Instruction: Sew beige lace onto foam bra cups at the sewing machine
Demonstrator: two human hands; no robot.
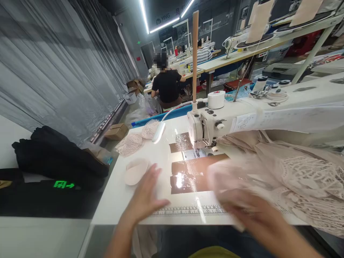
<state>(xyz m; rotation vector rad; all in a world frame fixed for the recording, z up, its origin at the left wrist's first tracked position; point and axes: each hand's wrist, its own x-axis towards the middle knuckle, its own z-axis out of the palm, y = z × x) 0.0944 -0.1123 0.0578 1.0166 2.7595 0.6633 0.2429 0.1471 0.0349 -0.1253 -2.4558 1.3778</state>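
Note:
My left hand (145,195) hovers over the left of the white sewing table (115,204), its thumb and fingers apart, with nothing in it. Beyond its fingertips lies a smooth beige moulded cup (135,172); I cannot tell whether they touch. On the right, my right hand (247,206) is smeared by motion, closed on a thin beige fabric piece (228,175) whose shape is blurred. The sewing machine head (200,129) stands beyond both hands, its needle area over a metal plate (192,154). Beige lace fabric (309,172) is heaped right of my right hand.
Lace cups (134,143) lie at the table's far left beside a lit lamp (159,132). A printed ruler strip (188,210) runs along the front edge. Brown tape (188,175) covers part of the tabletop. A person in black (167,86) sits at another machine ahead.

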